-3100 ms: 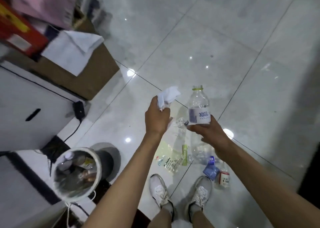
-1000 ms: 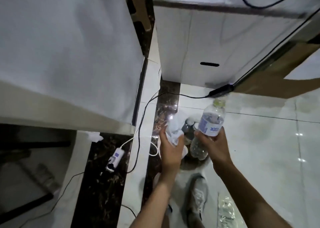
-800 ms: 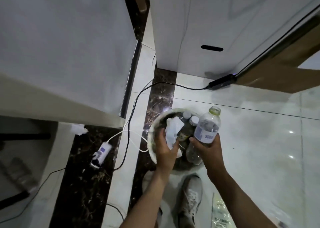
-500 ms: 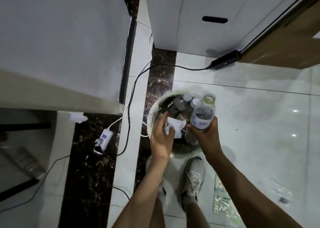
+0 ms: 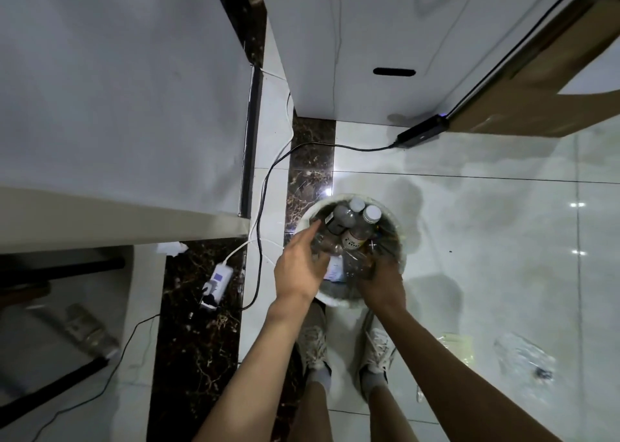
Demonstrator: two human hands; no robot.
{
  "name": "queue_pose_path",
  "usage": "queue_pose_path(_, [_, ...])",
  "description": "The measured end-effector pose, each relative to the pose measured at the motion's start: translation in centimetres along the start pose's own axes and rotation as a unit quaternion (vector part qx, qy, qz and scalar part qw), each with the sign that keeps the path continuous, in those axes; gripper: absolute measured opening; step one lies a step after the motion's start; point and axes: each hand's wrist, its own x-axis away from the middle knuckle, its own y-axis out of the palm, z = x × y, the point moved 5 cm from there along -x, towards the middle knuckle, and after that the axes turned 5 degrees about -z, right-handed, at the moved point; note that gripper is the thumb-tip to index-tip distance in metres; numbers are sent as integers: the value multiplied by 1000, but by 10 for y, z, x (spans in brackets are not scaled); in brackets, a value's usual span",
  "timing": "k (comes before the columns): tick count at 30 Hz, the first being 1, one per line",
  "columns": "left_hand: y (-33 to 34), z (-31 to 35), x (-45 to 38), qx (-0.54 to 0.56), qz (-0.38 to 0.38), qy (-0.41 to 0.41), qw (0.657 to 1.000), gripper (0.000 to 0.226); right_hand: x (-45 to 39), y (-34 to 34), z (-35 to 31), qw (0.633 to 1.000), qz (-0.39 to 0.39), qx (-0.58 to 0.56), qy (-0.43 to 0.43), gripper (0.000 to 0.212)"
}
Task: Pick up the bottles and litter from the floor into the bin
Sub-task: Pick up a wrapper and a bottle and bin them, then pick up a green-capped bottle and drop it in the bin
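Over the bin (image 5: 401, 240), centre frame: our left hand (image 5: 300, 267), fingers spread, empty; our right hand (image 5: 380, 282) at 3 o'clock inside the rim, grasp hidden. Bottles (image 5: 355, 230) within; wrappers (image 5: 523, 357) at 4 o'clock, on floor.

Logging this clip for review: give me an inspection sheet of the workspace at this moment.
Surface: glossy pale floor tiles, dark marble strip.
Job's things: bin holds capped bottles; clear wrappers lie on the floor.
Clutter: crumpled tissue by the counter.
Grippers: left hand open over the bin; right hand inside it, grip unclear.
Cables: black cable, power adapter, white plug strip.
Surroundings: white cabinets.
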Motion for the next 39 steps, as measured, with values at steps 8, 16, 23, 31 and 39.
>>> queue_pose_path(8, [-32,65,25,-174,-77,27,981,60,42,-69,-57,976,-106,179,-58,49])
queue_pose_path(16, [-76,172,83,-308,-137,46,940,40,129,-188,-95,973,-43,214,-79,44])
queue_pose_path(23, [-112,290,160,-323,-117,146,928,41,241,-296,-100,983,34,156,-91,52])
queue_pose_path(31, [-125,398,269,-368,-82,265,887,40,369,-367,-74,983,151,80,-66,49])
queue_pose_path(39, [-111,434,407,-353,-78,423,831,29,523,-367,22,953,299,-53,18,28])
